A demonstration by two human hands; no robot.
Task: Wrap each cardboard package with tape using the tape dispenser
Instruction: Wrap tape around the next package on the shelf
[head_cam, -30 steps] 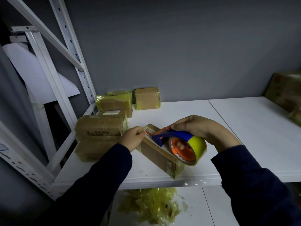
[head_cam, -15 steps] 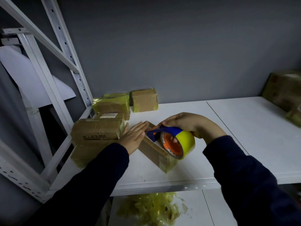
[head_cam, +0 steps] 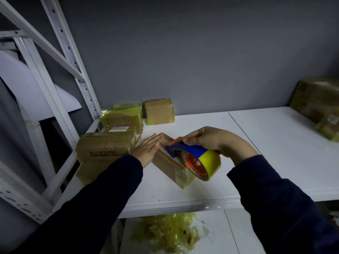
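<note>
You are mid-wrap on the package (head_cam: 168, 167) at the centre of the frame, on the white shelf (head_cam: 275, 153). Your left hand (head_cam: 146, 150) lies flat on its far end, fingers straight, and your right hand (head_cam: 211, 142) grips the tape dispenser (head_cam: 200, 160) on its top. The two back packages (head_cam: 122, 118) look taped in yellow; the left stack (head_cam: 104, 146) probably remains.

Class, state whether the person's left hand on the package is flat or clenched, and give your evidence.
Flat: the left hand lies with straight fingers pressed on the cardboard package.
</note>
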